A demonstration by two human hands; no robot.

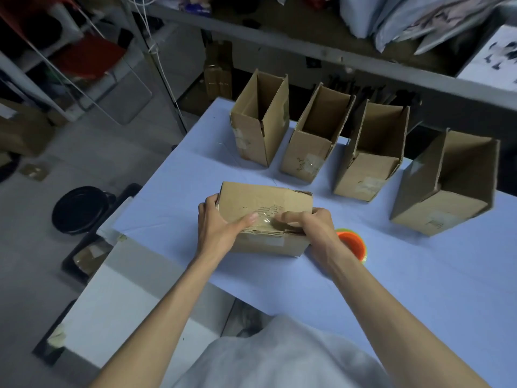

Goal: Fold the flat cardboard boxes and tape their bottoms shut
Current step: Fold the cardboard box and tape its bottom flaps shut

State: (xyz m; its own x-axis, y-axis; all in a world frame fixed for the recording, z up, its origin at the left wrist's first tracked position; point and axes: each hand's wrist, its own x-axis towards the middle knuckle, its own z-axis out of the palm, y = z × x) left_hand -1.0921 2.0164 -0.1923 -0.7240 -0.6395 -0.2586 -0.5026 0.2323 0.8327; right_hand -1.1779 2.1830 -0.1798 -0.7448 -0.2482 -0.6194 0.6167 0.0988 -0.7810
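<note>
Head view: right hand (310, 222) on box (265, 200) partly hides tape roll (354, 243).

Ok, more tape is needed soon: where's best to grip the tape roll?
Probably from above: the tape roll lies flat right of the box, hole up, so pinch its ring wall, thumb inside the orange core, on its uncovered right side.

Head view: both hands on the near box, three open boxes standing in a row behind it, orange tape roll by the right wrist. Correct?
Not three: the head view shows four standing boxes in that row. The rest holds: left hand and right hand hold the near box, orange tape roll by the right wrist.
</note>
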